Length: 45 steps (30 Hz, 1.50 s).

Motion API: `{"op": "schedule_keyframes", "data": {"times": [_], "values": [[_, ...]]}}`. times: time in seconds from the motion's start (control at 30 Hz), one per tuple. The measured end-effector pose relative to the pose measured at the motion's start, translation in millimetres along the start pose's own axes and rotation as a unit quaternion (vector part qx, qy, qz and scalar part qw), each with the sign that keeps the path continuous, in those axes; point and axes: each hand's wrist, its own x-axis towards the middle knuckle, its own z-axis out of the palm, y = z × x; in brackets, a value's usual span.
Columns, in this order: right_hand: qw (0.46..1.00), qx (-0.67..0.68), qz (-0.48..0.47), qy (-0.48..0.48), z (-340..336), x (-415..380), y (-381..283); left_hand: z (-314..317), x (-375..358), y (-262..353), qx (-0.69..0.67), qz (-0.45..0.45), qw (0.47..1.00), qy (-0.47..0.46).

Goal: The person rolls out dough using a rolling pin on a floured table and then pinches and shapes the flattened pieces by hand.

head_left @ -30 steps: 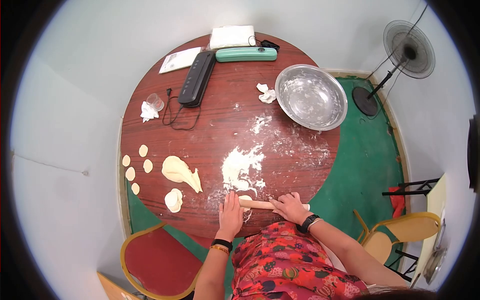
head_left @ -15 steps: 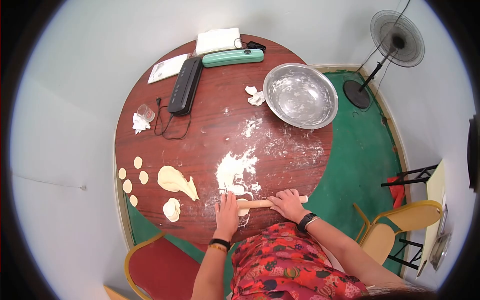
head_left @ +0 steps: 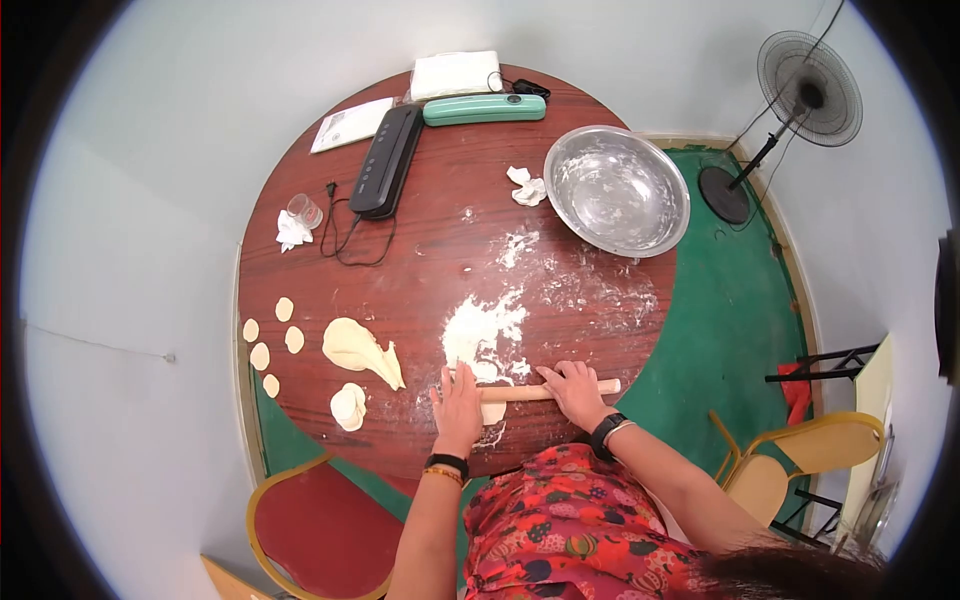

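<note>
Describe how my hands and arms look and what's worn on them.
The left hand and right hand are ungloved, the forearms bare. On the left are a black wristband and an amber bracelet; on the right, a broader black band, apparently a watch, and a thin pale bracelet.

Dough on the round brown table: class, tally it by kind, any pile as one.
Separate small flat cream dough rounds: 5
Layered cream dough pile: 1
Large cream dough lump: 1
Cream dough piece by wooden rolling pin: 1
Total: 8

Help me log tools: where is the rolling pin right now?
In the head view, the rolling pin is below and right of centre, under the left hand and right hand, beside the white powder.
</note>
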Motion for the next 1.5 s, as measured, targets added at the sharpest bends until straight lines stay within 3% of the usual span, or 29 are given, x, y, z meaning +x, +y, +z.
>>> {"op": "schedule_keyframes", "data": {"times": [0.13, 0.33, 0.47, 0.57, 0.67, 0.77, 0.97, 1.07, 1.13, 1.17, 1.27, 1.37, 1.47, 1.5], "values": [[0.996, 0.002, -0.083, -0.044, -11, -12, -2, 1, -6, 1, 0.008, -0.010, 1.000, 0.006], [0.989, 0.008, -0.110, -0.096, -16, -46, 1, 15, -64, 0, -0.036, -0.019, 0.999, -0.004], [0.990, -0.007, -0.119, -0.072, -16, -41, 2, 19, -74, 0, -0.069, -0.028, 0.997, 0.002], [0.991, 0.011, -0.099, -0.092, -8, -27, 13, 26, -62, 0, -0.090, -0.071, 0.991, 0.063], [0.995, 0.025, -0.079, -0.063, -9, -18, 14, 51, -44, -14, -0.186, -0.090, 0.959, 0.195], [0.998, 0.069, -0.014, -0.006, -14, -15, 20, 32, -33, -3, -0.191, -0.122, 0.966, 0.125], [0.998, 0.054, 0.041, 0.014, -18, -23, 41, 36, -22, 7, -0.174, -0.132, 0.970, 0.105], [0.998, 0.048, 0.039, 0.004, -21, -23, 42, 63, -16, -9, -0.200, -0.097, 0.975, 0.001], [0.999, 0.033, 0.034, 0.003, -18, -20, 38, 61, -24, 2, -0.172, -0.045, 0.975, 0.130], [0.999, 0.020, 0.038, 0.008, -19, -27, 38, 56, -28, 6, -0.209, -0.063, 0.964, 0.150], [0.999, 0.003, 0.043, 0.006, -19, -32, 38, 47, -29, 14, -0.288, -0.160, 0.940, 0.093], [0.999, -0.004, 0.043, -0.003, -18, -32, 38, 50, -29, 14, -0.270, -0.156, 0.946, 0.092], [0.999, -0.017, 0.043, -0.015, -19, -32, 38, 58, -27, 10, -0.329, -0.134, 0.914, 0.195], [0.999, -0.022, 0.039, -0.013, -18, -32, 38, 58, -28, 9, -0.400, -0.174, 0.878, 0.196]]}}
